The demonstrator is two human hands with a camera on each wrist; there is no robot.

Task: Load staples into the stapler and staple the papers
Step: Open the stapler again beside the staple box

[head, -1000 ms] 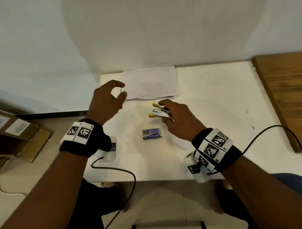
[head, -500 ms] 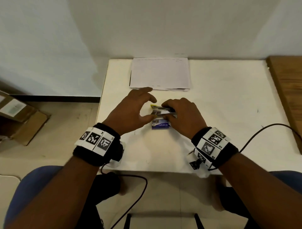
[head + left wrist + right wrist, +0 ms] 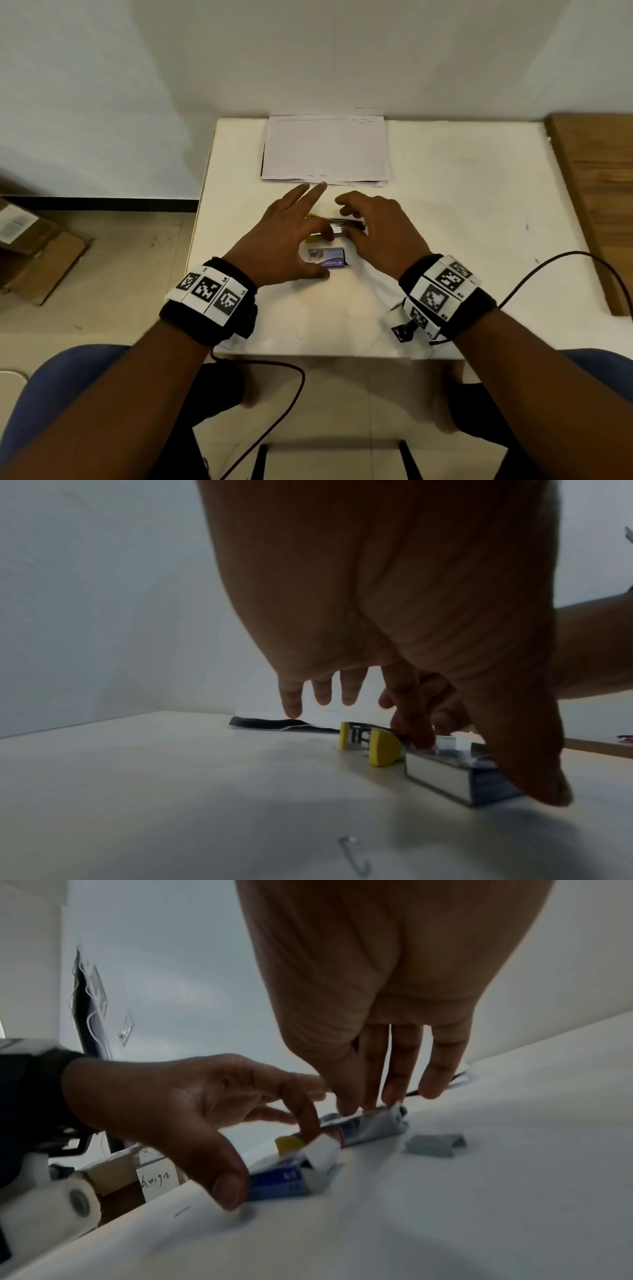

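Two hands meet over the middle of the white counter [image 3: 445, 205]. The left hand [image 3: 287, 240] pinches the little blue staple box [image 3: 327, 257] with thumb and first finger. The right hand [image 3: 380, 233] holds down the yellow and silver stapler [image 3: 342, 226] just behind the box. The papers [image 3: 325, 149] lie at the far edge.

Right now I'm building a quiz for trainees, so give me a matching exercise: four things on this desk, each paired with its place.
Things:
1. papers
2. stapler
3. staple box
4. staple strip

Places:
A. between the left hand's thumb and forefinger
B. far edge, by the wall
C. loose on the table, beside the stapler
D. under the right hand's fingertips

Pairs: 1-B, 2-D, 3-A, 4-C
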